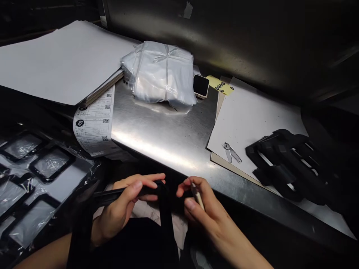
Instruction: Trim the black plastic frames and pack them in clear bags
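Note:
My left hand (122,205) is closed around a dark black plastic part (108,196), its thin edge turned toward me; much of its shape is lost against the dark background. In my right hand (209,213), pinched between thumb and fingers, is a slim pen-like tool (199,198) with a pale handle; its tip is hidden. The hands are apart, in front of the metal table's near edge. To the right, a stack of black plastic frames (286,164) lies on white sheets (252,112), beside an opened nail clipper (232,152).
On the metal table (157,130) are a tied bundle of clear plastic bags (165,74), a phone (201,86) and a yellow label sheet (220,85). A large stack of white sheets (64,63) is at left, over printed labels (94,127). Bagged black frames (50,164) lie lower left.

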### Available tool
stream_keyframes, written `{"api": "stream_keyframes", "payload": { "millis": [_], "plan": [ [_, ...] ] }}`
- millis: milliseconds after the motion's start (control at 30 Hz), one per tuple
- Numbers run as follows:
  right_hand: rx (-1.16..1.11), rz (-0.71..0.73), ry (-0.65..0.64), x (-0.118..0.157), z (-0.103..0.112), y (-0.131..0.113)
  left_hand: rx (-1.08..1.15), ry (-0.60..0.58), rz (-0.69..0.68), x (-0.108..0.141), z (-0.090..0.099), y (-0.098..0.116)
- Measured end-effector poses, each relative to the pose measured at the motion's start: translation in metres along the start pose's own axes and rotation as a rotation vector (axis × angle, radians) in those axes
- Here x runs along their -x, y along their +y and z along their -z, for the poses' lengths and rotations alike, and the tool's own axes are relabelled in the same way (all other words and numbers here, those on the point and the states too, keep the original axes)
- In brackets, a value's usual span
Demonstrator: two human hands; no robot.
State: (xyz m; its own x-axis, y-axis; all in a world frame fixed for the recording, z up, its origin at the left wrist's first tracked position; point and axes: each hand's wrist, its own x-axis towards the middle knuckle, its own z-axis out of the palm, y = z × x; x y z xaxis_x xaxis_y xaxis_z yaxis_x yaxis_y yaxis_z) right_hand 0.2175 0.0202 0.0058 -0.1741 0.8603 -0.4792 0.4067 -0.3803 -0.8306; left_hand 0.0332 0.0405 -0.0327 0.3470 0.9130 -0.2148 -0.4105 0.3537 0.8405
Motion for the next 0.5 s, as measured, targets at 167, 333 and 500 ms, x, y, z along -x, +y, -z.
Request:
{"api": "stream_keyframes", "payload": {
  "millis": [167, 333, 500],
  "plan": [
    [0.296, 0.075, 0.231, 0.026, 0.008, 0.002, 0.047, 0.070, 0.038, 0.013, 0.000, 0.004],
    [0.854, 0.611, 0.115, 0.020, 0.015, 0.006, 0.102, -0.011, 0.027, 0.019, 0.004, 0.011],
    [1.003, 0.687, 0.292, 0.021, 0.003, 0.004, 0.103, -0.094, 0.031, 0.021, 0.003, 0.020]
  ]
}}
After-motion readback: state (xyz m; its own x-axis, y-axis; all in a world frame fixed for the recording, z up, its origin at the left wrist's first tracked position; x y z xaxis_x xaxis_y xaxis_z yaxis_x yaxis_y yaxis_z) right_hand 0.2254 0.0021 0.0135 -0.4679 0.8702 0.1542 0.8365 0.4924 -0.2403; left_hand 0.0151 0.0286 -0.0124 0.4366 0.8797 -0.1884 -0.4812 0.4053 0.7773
